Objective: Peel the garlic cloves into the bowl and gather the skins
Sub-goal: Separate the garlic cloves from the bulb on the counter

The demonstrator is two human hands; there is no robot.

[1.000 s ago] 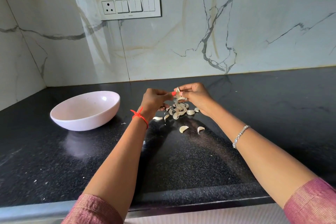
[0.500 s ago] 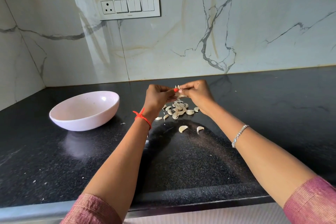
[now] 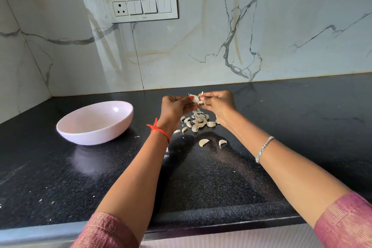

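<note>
Head view: the left hand (image 3: pixel 175 106) and right hand (image 3: pixel 218 103) both pinch one garlic clove (image 3: pixel 195 99) above the pile (image 3: pixel 198 122). Loosened skin could drift across the counter (image 3: pixel 221 177), or the clove slip, well short of the bowl (image 3: pixel 94 123).

Both hands meet above a black counter (image 3: pixel 201 183), raised over a pile of garlic cloves (image 3: pixel 198 122). The left hand (image 3: pixel 175 106) and the right hand (image 3: pixel 218 102) pinch one garlic clove (image 3: pixel 195 99) between their fingertips, with loose skin sticking up from it. Two more cloves (image 3: pixel 203 142) lie apart, nearer the person. A pale pink bowl (image 3: pixel 94 123) stands to the left, well apart from the pile. A switch panel (image 3: pixel 144 7) sits on the marble wall (image 3: pixel 281 26) behind.
</note>
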